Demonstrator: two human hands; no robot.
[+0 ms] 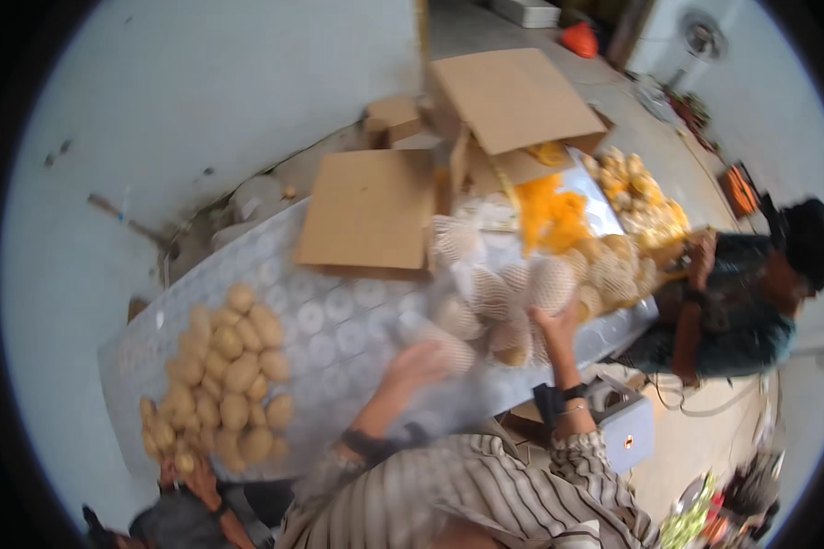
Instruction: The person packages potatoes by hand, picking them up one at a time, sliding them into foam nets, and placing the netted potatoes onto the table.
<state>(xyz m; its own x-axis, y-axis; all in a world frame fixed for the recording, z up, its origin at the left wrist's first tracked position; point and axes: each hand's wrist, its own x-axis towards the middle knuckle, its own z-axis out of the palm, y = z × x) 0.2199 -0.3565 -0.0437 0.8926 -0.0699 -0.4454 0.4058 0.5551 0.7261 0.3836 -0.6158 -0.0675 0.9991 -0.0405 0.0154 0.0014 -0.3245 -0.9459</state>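
My left hand [419,364], blurred, is around a potato in a white foam net sleeve [454,351] over the table's middle. Farther right, my right hand [557,329] grips another netted potato [553,283] from below. Between and behind my hands lies a group of netted potatoes [491,295] on the table [343,384], whose cover has a pattern of pale discs. Bare tan potatoes [240,370] form a heap at the left end. Which fingers touch the left piece is too blurred to tell.
Cardboard boxes with raised flaps [371,209] stand at the table's far side. Orange mesh [553,213] lies near filled net bags [632,185]. One co-worker [728,302] sits at the right end; another's hands [192,473] touch the left heap. A grey plastic stool [621,418] stands below.
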